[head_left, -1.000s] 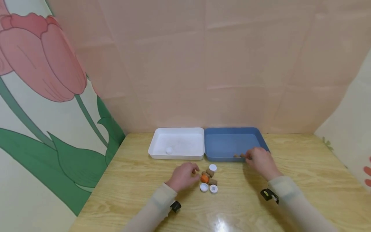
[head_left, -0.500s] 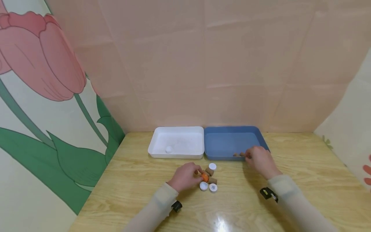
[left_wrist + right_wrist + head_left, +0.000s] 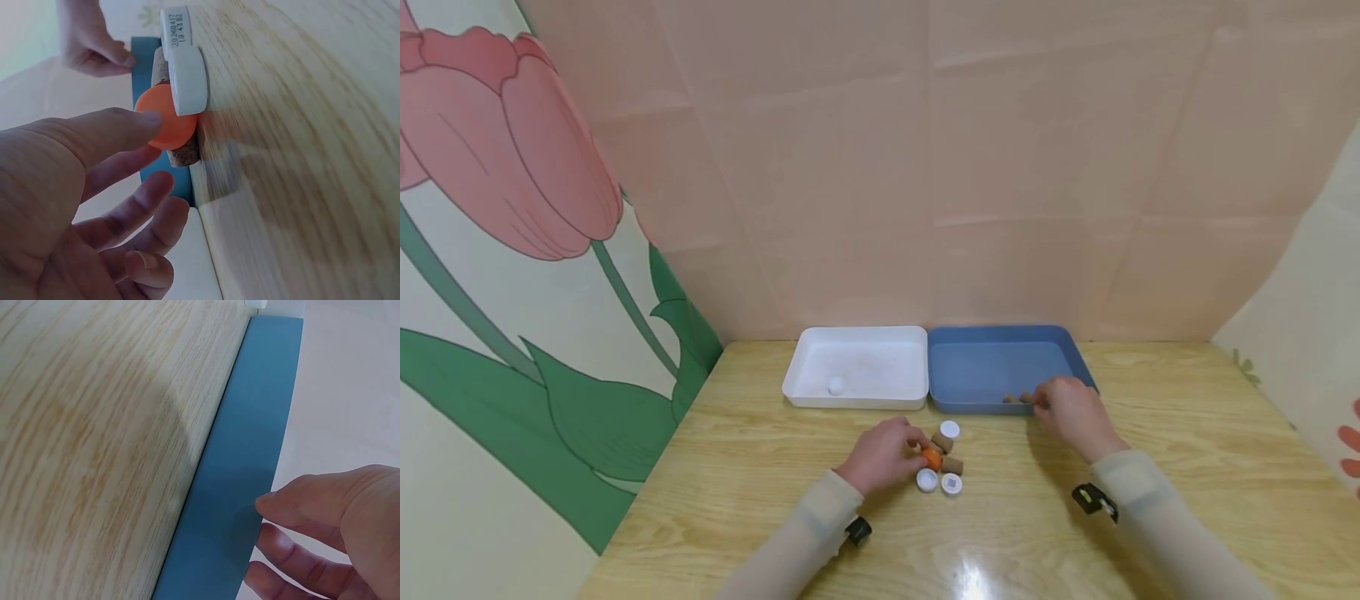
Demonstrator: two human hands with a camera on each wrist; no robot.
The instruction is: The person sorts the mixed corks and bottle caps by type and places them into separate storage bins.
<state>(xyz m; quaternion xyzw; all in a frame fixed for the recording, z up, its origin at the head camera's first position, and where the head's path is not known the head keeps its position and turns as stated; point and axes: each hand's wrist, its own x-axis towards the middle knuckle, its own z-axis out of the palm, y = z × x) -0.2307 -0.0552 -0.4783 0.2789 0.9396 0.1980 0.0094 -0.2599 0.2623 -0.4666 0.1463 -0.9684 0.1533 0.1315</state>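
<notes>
My left hand (image 3: 886,454) pinches an orange bottle cap (image 3: 172,119); its thumb lies on the cap's face, and the index finger reaches behind. The other left fingers are loosely bent. Around the orange cap are a cork (image 3: 952,466), another cork (image 3: 942,442) and white bottle caps, one white cap (image 3: 950,430) behind and one white cap (image 3: 927,481) in front. At the near right rim of the blue tray (image 3: 1000,354), my right hand (image 3: 1075,417) hovers with loosely bent fingers, and no object shows between them. Small corks (image 3: 1018,399) lie in that tray beside its fingertips.
A white tray (image 3: 880,358) holding one white cap (image 3: 837,386) stands left of the blue tray, side by side with it. Both sit on the wooden table (image 3: 715,500) near the pink back wall (image 3: 880,183).
My left hand has moved slightly right, and its thumb and finger have closed on the orange bottle cap. The right hand stays at the blue tray's rim.
</notes>
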